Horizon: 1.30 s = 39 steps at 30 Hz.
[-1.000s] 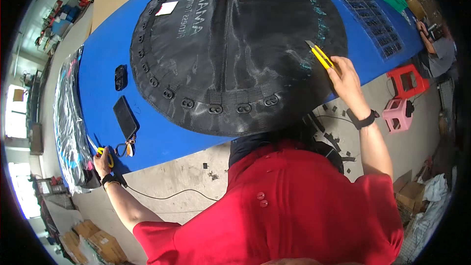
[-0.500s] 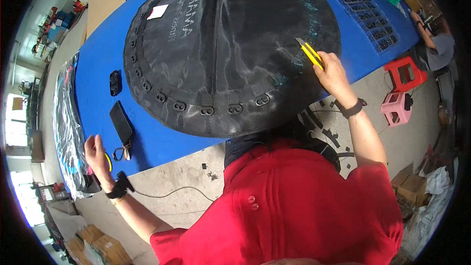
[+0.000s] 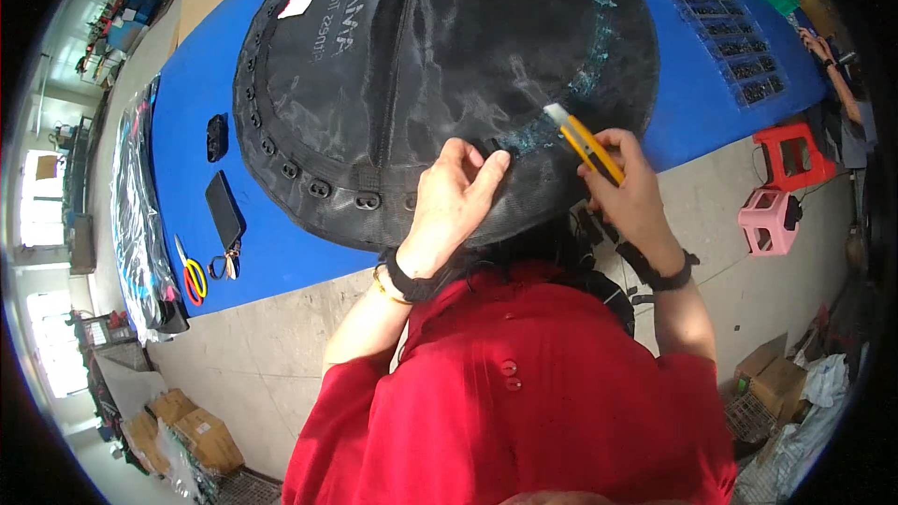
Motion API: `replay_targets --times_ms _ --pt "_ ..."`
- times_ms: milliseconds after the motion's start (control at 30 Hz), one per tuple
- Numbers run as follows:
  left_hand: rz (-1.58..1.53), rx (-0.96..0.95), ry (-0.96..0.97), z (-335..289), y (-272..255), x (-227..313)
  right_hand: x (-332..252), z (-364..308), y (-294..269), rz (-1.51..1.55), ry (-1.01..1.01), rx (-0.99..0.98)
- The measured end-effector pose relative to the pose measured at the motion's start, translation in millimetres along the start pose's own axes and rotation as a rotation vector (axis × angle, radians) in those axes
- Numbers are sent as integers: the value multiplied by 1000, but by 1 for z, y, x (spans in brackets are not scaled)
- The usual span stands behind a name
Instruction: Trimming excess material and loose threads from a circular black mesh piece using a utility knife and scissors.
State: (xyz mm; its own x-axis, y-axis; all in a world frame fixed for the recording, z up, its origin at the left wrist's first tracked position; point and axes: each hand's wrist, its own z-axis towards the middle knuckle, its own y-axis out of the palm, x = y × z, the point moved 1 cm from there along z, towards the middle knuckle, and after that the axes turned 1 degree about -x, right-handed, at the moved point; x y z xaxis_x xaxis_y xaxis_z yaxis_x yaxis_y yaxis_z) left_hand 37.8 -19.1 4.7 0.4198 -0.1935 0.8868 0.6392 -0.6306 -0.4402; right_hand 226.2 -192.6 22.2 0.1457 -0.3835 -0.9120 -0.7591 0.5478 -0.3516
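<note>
A round black mesh trampoline mat (image 3: 449,56) lies on the blue table, with black plastic buckles (image 3: 368,200) on webbing tabs along its near and left rim. My left hand (image 3: 447,196) rests at the near rim, thumb and fingers drawn together by a small dark piece I cannot make out. My right hand (image 3: 631,189) grips a yellow utility knife (image 3: 591,151) over the near right part of the mat, blade end toward the far left. Blue-green marks (image 3: 589,70) run in an arc along the mat's right side.
On the blue table (image 3: 281,266), left of the mat, lie scissors (image 3: 194,279), a phone (image 3: 224,209) and a small black object (image 3: 216,137). Plastic-wrapped goods (image 3: 140,224) line the left edge. A compartment tray (image 3: 725,33), stools (image 3: 793,157) and another person's hand (image 3: 816,45) are at right.
My left hand has come from beside the scissors at the table's left to the mat's near rim. The knife in my right hand has moved nearer to me.
</note>
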Motion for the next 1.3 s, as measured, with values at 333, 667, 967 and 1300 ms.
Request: replay_targets --times_ms 333,667,967,1300 --pt "75 9 -89 14 18 -6 13 -7 3 34 -163 -288" --pt "-331 -115 -324 16 7 -6 13 2 12 -24 -258 -348" --pt "-399 -167 -323 16 3 -12 8 5 17 -46 -251 -348" --pt "-462 -180 -275 16 4 -19 6 6 27 -77 -312 -314"
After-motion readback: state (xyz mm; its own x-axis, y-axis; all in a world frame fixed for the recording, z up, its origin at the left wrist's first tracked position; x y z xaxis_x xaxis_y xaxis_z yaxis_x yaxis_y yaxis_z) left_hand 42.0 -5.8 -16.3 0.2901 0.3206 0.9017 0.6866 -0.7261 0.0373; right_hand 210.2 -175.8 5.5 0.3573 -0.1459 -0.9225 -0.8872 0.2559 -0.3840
